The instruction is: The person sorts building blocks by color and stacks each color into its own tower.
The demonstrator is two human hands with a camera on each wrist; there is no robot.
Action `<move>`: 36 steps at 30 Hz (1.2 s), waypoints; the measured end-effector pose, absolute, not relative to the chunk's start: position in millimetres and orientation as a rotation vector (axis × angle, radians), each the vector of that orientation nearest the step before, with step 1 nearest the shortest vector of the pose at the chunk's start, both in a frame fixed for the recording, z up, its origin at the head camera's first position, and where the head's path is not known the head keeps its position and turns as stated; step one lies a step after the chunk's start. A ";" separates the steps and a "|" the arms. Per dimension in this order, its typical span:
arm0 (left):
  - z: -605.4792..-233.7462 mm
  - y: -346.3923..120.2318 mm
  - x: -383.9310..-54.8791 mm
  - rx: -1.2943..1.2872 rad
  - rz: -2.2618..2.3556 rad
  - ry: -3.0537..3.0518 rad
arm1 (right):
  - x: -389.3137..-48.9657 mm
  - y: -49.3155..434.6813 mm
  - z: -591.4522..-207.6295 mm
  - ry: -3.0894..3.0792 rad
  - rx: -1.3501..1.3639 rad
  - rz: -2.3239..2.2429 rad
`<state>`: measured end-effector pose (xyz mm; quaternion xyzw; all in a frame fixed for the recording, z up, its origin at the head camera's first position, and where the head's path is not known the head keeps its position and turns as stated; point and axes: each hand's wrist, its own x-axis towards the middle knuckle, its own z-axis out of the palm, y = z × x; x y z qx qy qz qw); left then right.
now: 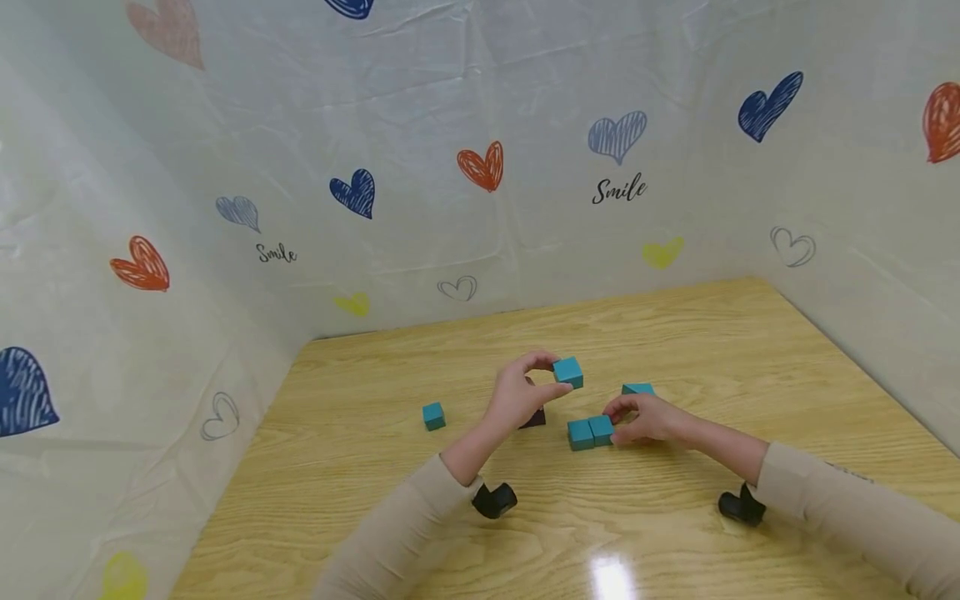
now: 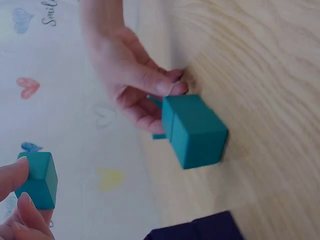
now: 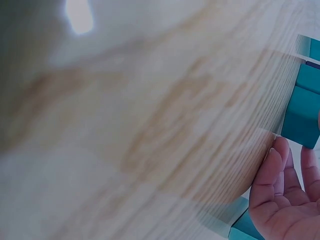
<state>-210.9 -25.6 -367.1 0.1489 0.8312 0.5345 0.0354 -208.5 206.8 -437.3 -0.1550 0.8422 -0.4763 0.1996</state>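
Observation:
My left hand (image 1: 525, 390) pinches a teal cube (image 1: 570, 372) between thumb and fingers, raised over the table. In the left wrist view the same cube (image 2: 39, 175) shows at the lower left. Two teal cubes (image 1: 581, 433) stand side by side on the table below it. At the right-hand one (image 1: 602, 428), my right hand (image 1: 647, 418) has its thumb at the near edge and fingers at the far edge. The right wrist view shows its fingertips (image 3: 281, 145) right at the cube's lower corner.
Past my right hand lies another teal block (image 1: 638, 389), partly hidden. A dark block (image 1: 534, 418) sits behind my left wrist. Farther left stands a single teal cube (image 1: 433, 416). Pale sheeting with hearts (image 1: 480, 167) surrounds the wooden table (image 1: 337, 500).

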 end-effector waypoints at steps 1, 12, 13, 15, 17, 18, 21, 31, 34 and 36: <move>-369.7 -23.5 -209.9 0.460 1.641 2.545 | -208.8 207.2 -437.7 2.360 -0.436 -1.325; -400.5 -8.6 -209.3 0.462 1.562 2.500 | -208.4 208.2 -436.3 2.350 -0.428 -1.327; -403.1 -7.3 -208.5 0.460 1.560 2.501 | -208.2 208.3 -436.4 2.350 -0.433 -1.326; -407.4 -4.4 -206.8 0.462 1.540 2.520 | -208.0 208.2 -436.7 2.346 -0.424 -1.329; -411.1 -1.5 -205.0 0.466 1.516 2.540 | -207.9 208.1 -437.2 2.345 -0.412 -1.328; -413.0 -0.1 -204.6 0.470 1.501 2.552 | -207.8 208.0 -437.3 2.341 -0.400 -1.333; -417.3 3.5 -203.7 0.460 1.482 2.564 | -207.7 208.2 -437.7 2.339 -0.400 -1.334; -428.8 9.3 -204.9 0.380 1.458 2.590 | -207.3 209.0 -438.0 2.330 -0.420 -1.343; -430.0 10.5 -203.8 0.379 1.437 2.599 | -207.1 209.0 -437.5 2.324 -0.420 -1.351; -430.0 11.2 -202.4 0.390 1.420 2.607 | -207.2 208.8 -437.1 2.320 -0.410 -1.357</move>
